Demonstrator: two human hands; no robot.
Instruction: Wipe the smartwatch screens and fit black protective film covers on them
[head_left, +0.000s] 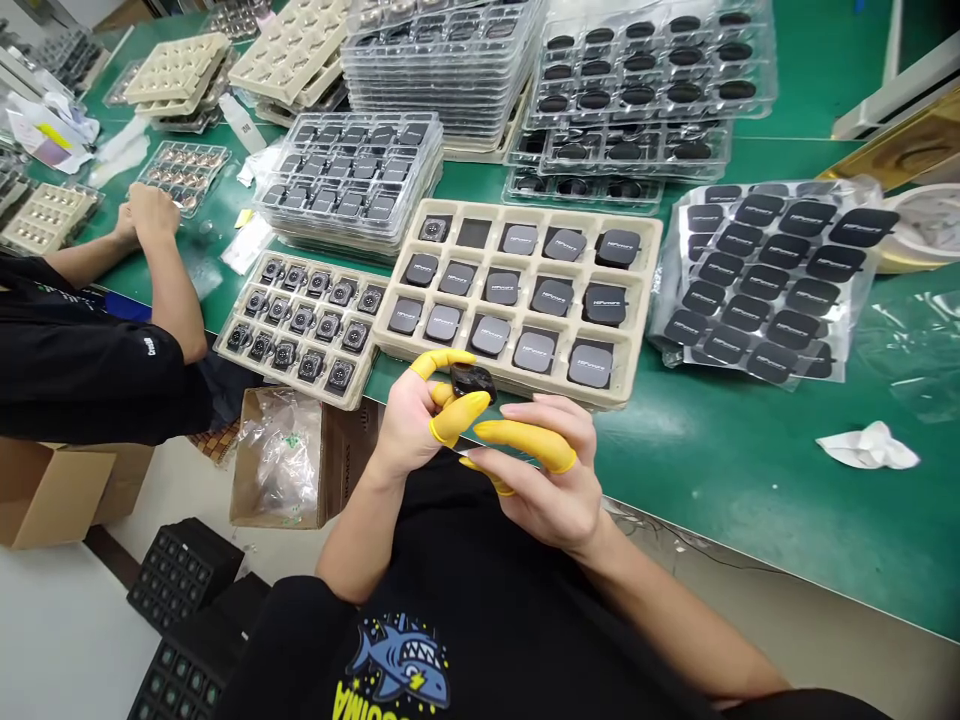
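My left hand, with yellow finger cots, grips a small black watch body between thumb and forefinger, above the table's near edge. Just to its right is my right hand, also in yellow finger cots. Its fingers are stretched towards the watch body and apart, with nothing visible between them. Beyond both hands lies a beige tray of watch bodies, most covered by dark square films with white lettering. One watch in its far left corner shows a bare sensor back.
Left of it, another beige tray holds small watches. Clear trays are stacked behind. A pile of black film sheets lies right, near a crumpled white tissue. A co-worker's arms rest at left; an open carton stands below.
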